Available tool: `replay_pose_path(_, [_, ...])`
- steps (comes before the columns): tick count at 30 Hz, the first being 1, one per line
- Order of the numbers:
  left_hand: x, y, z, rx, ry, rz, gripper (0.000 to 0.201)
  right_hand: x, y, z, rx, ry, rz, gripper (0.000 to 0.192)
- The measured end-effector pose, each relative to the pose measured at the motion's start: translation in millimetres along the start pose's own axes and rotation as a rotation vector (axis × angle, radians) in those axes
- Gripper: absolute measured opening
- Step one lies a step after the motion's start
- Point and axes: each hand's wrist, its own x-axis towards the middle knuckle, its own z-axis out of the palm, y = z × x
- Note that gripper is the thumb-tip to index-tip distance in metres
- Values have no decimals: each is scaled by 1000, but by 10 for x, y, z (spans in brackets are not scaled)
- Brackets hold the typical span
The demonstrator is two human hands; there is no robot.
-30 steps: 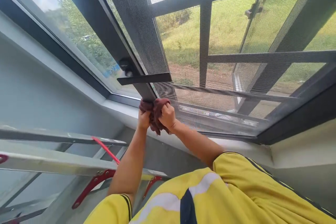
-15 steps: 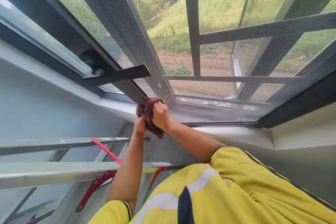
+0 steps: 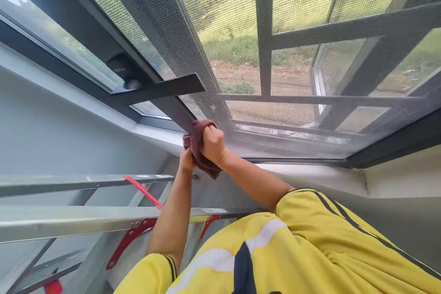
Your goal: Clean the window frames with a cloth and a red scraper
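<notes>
Head view: my right hand [image 3: 213, 144] fists the rag [image 3: 198, 140] against the frame [image 3: 175, 112], left hand [image 3: 187, 160] curled beneath, so I'd press firmly along the edge.

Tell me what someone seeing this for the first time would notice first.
Dead centre, the right hand and left hand bunch a maroon cloth against the dark window frame, at the lower corner of the mesh screen. The screen fills the upper picture, with green ground beyond it. Lower left runs a metal ladder with red braces, and the person's yellow shirt fills the bottom right.
</notes>
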Motion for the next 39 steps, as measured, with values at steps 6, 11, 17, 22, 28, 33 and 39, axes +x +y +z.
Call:
replay_pose_path(6, [64,-97,-87,-52,-31,-41,31,-1039,489,62,-44,-89,125,17])
replay_pose_path(11, [32,-177,-253,-100,142,48,19,-538,306,19,-27,-83,119,10])
replay_pose_path(17, [140,-394,71,1,20,-127,26,4,138,28,-31,53,180,12])
replay_pose_path(22, [192,-420,237,-49,-141,-134,32,-767,515,123,-96,16,171,13])
replay_pose_path(28, [69,-461,173,-99,-93,-118,31,-347,423,63,-66,56,126,19])
replay_pose_path(33, [131,-417,238,-81,-122,-232,38,191,210,0,-18,137,61,14])
replay_pose_path(39, [154,-499,282,-56,-158,-264,59,-970,628,226,-70,111,126,22])
